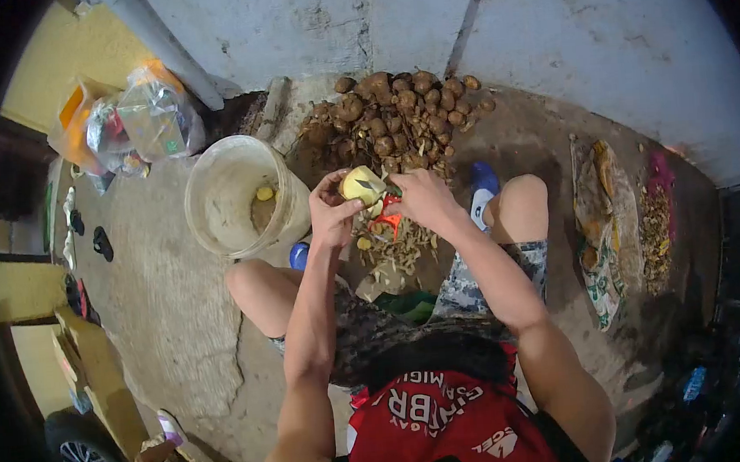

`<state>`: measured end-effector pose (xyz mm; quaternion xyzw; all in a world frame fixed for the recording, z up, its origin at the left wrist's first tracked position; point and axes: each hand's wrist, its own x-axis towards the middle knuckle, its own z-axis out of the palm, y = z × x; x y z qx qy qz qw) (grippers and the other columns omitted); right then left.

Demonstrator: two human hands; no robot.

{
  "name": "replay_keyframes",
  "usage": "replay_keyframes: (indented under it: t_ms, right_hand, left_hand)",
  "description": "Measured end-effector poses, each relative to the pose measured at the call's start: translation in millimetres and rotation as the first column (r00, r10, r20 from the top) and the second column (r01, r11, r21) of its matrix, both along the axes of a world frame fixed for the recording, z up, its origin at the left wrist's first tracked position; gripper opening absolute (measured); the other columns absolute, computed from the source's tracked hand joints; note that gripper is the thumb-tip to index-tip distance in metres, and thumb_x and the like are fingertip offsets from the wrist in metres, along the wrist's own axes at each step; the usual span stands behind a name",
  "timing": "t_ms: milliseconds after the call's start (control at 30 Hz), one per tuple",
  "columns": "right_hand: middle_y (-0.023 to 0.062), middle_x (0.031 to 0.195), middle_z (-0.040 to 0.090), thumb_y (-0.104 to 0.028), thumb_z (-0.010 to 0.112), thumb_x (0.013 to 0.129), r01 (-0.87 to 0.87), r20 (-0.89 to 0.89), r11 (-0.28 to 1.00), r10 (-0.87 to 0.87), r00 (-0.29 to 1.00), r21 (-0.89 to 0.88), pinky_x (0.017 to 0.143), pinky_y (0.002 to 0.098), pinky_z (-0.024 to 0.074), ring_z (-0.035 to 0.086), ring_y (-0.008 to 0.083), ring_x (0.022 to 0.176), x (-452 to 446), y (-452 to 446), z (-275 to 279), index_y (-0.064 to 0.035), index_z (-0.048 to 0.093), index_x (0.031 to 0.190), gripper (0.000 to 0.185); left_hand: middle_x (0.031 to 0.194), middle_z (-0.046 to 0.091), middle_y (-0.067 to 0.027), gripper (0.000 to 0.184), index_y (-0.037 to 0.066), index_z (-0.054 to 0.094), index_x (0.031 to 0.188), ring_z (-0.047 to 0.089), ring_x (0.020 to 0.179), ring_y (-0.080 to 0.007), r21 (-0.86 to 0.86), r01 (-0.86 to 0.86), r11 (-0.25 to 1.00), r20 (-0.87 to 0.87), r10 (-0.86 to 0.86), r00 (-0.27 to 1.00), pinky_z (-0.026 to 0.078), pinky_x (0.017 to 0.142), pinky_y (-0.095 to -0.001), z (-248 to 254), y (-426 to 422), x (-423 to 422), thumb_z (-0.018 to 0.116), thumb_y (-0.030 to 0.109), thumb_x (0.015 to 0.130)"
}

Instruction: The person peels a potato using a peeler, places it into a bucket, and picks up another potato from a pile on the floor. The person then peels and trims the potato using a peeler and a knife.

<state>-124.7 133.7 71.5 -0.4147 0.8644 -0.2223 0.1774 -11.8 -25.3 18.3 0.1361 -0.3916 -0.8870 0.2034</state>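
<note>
My left hand (332, 209) is closed round a pale yellow, mostly peeled potato (362, 186). Close against its right side, my right hand (423, 201) grips a peeler with a red-orange part (389, 216), partly hidden by the fingers. Thin peelings (401, 253) lie scattered on the floor below both hands. Beyond the hands rises a heap of brown unpeeled potatoes (393, 115). To the left stands a whitish bucket (215, 198) with a yellow piece (264, 193) visible inside.
Plastic bags (155, 117) sit by the wall at upper left. Sacks (598, 225) lie at the right, beside a strip of scraps (656, 230). A tyre (85, 456) and another person's foot (172, 428) show at lower left.
</note>
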Motion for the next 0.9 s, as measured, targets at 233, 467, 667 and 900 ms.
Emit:
replay_keyframes:
  t_ms: [233, 467, 667, 900]
  right_hand:
    - [0.0201, 0.086, 0.064, -0.030, 0.082, 0.069, -0.002, 0.024, 0.999, 0.001, 1.000, 0.040, 0.078, 0.0468, 0.0502, 0.062, 0.0389, 0.090, -4.5, -3.2, 9.0, -0.0018, 0.063, 0.106, 0.051]
    - [0.0227, 0.102, 0.062, -0.030, 0.083, 0.068, 0.037, -0.066, 0.999, -0.037, 0.997, 0.008, 0.083, 0.0449, 0.0499, 0.060, 0.0399, 0.097, -25.4, 2.0, -25.0, 0.0026, 0.060, 0.105, 0.054]
    - [0.0245, 0.097, 0.063, -0.042, 0.085, 0.061, 0.057, -0.019, 0.998, -0.057, 0.998, -0.014, 0.086, 0.0454, 0.0483, 0.060, 0.0415, 0.096, -22.6, 10.1, -25.3, 0.0075, 0.059, 0.099, 0.067]
    - [0.0175, 0.093, 0.065, -0.045, 0.090, 0.054, 0.224, 0.400, 0.950, -0.122, 0.908, -0.218, 0.081, 0.0392, 0.0503, 0.064, 0.0332, 0.088, -48.8, 23.7, -15.0, -0.0003, 0.063, 0.096, 0.067]
  left_hand:
    - [0.108, 0.064, -0.0136, 0.065, -0.007, 0.054, 0.116, 0.065, 0.099, -0.0232, 0.012, 0.049, 0.999, -0.018, -0.049, 0.999, 0.054, 0.089, -0.0373, -1.7, -2.2, -2.4, 0.086, 0.007, 0.061]
    - [0.110, 0.064, -0.0141, 0.077, -0.007, 0.052, 0.120, 0.065, 0.100, -0.0250, 0.012, 0.151, 0.988, -0.120, -0.149, 0.982, 0.054, 0.090, -0.0393, -4.1, 0.1, -3.1, 0.090, 0.018, 0.057]
    - [0.118, 0.060, -0.0134, 0.088, -0.004, 0.047, 0.129, 0.064, 0.103, -0.0255, 0.160, 0.181, 0.970, -0.115, -0.164, 0.980, 0.054, 0.091, -0.0421, 7.2, -3.6, 5.0, 0.090, 0.019, 0.056]
    - [0.118, 0.059, -0.0119, 0.090, -0.005, 0.044, 0.131, 0.062, 0.107, -0.0237, -0.001, 0.138, 0.990, -0.106, -0.138, 0.985, 0.053, 0.093, -0.0374, 3.2, -9.9, 1.8, 0.091, 0.013, 0.057]
